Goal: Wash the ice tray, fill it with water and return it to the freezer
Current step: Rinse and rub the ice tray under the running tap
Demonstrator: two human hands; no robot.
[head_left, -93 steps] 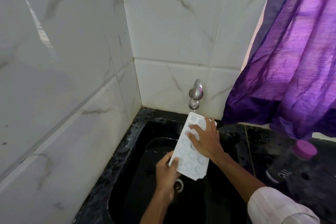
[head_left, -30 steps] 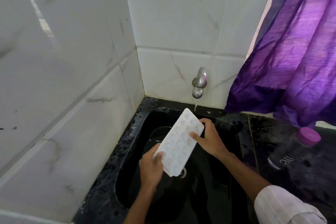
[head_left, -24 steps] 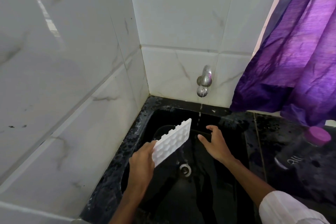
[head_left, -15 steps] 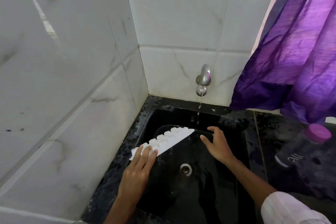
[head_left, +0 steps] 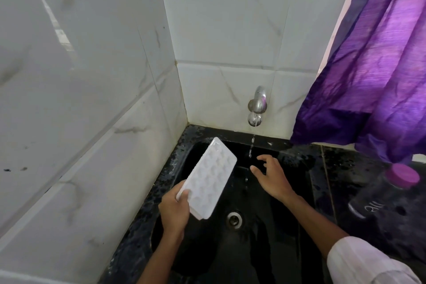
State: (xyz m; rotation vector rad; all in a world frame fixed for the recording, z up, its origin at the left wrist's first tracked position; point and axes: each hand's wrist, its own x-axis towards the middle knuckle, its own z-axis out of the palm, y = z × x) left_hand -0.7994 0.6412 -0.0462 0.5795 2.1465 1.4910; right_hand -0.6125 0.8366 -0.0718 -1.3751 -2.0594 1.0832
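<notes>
A white ice tray [head_left: 211,177] is held tilted over the left part of a black sink [head_left: 265,249], its cells facing me. My left hand [head_left: 174,211] grips the tray's near corner. My right hand [head_left: 272,177] hovers over the basin with fingers spread and nothing in it, a little right of the tray. A thin stream of water falls from the chrome tap [head_left: 257,108] on the back wall, between the tray and my right hand.
White marble tiles close the left and back sides. A purple curtain [head_left: 373,64] hangs at the right. A dark bottle with a purple cap [head_left: 387,193] lies on the wet black counter at the right. The drain [head_left: 234,218] sits mid-basin.
My right hand let go of the tray and drew aside. My left hand tipped the tray over flat to the left, then turned it back so its cells face up.
</notes>
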